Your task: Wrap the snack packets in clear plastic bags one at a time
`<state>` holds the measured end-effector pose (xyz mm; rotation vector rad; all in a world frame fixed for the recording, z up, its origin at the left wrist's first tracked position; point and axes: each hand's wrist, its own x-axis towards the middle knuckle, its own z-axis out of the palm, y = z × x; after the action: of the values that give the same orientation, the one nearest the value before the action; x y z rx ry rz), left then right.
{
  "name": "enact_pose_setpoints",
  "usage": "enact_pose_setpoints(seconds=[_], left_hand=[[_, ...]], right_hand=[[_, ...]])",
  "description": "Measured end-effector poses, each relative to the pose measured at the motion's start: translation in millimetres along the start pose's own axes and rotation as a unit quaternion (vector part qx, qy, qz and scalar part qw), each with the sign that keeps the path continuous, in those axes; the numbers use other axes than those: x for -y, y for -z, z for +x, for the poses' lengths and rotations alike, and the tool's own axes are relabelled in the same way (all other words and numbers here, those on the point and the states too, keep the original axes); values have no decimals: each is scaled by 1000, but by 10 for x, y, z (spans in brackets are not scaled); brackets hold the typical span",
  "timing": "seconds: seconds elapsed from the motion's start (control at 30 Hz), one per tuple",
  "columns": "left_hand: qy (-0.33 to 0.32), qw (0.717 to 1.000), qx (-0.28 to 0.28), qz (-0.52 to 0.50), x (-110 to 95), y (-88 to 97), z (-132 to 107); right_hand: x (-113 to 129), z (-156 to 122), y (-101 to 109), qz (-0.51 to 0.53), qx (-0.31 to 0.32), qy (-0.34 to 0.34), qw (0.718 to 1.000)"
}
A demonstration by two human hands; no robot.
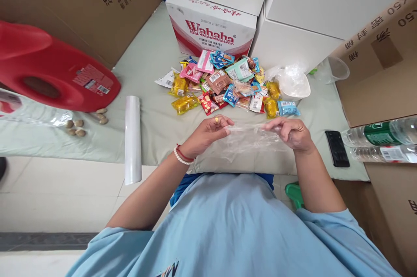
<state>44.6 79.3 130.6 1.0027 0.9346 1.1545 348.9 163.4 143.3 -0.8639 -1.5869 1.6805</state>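
A thin clear plastic bag [250,138] is stretched between both of my hands, just above the pale green cloth. My left hand [208,131], with a ring and bead bracelets at the wrist, pinches the bag's left top edge. My right hand [291,131] pinches its right top edge with curled fingers. Just beyond the hands lies a pile of small wrapped snack packets [224,84] in yellow, pink, blue and red.
A white roll [133,138] lies to the left, near a red jug [48,73] and some nuts [76,126]. A Wahaha carton [211,25] and white boxes stand behind. A clear plastic bowl [293,82], a black phone [337,149] and water bottles [381,138] are at right.
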Motion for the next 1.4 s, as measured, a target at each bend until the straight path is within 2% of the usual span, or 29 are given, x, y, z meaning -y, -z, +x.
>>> enact_pose_setpoints(seconds=[0.07, 0.13, 0.2, 0.27, 0.33, 0.43, 0.5, 0.57, 0.63, 0.77, 0.83, 0.93, 1.07, 1.13, 1.17, 1.23, 1.27, 1.3, 1.33, 1.4], left_hand=[[23, 998, -15, -55, -50, -16, -35], [35, 993, -71, -92, -46, -57, -50], [28, 985, -137, -102, 2, -102, -50], [14, 980, -177, -93, 76, -143, -42], [6, 979, -190, -76, 156, -173, -35], [5, 977, -204, -56, 248, -173, -27], [9, 975, -217, -41, 272, -106, -20], [18, 975, -222, -21, 257, 44, -13], [45, 975, -216, -6, 209, 271, -12], [154, 970, -189, -8, 105, 778, -65], [196, 964, -178, -9, 98, 951, -122], [221, 960, -174, 6, 157, 1082, -226], [219, 952, -200, 79, 213, 1157, -371], [195, 924, -247, 216, 174, 1157, -440], [176, 897, -281, 293, 142, 1132, -469], [100, 834, -348, 417, 81, 1014, -509], [46, 812, -363, 455, 67, 920, -514], [-7, 803, -361, 475, 72, 807, -505], [-61, 802, -331, 493, 99, 683, -482], [-107, 809, -244, 524, 217, 442, -403]], right_hand=[[-16, 45, 60, 45, -108, -4, 993], [-72, 81, 65, 87, -205, -37, 974], [-178, 72, -17, 144, -251, -88, 953], [-325, 12, -201, 203, -251, -132, 937], [-487, -70, -457, 230, -235, -158, 931], [-690, -131, -810, 187, -226, -191, 937], [-767, -107, -917, 144, -213, -212, 943], [-783, -58, -887, 125, -207, -214, 946], [-742, -13, -749, 122, -212, -206, 947], [-589, 52, -360, 109, -186, -220, 951], [-543, 93, -207, 97, -163, -236, 953], [-552, 188, -92, 79, -151, -263, 950], [-634, 332, -113, 10, -166, -291, 942], [-663, 366, -149, -26, -163, -280, 946], [-673, 368, -166, -39, -155, -270, 949], [-686, 342, -191, -59, -130, -251, 957], [-693, 319, -201, -66, -117, -245, 960], [-702, 292, -208, -72, -108, -241, 962], [-712, 263, -213, -75, -101, -238, 963], [-736, 208, -206, -79, -90, -231, 965]])
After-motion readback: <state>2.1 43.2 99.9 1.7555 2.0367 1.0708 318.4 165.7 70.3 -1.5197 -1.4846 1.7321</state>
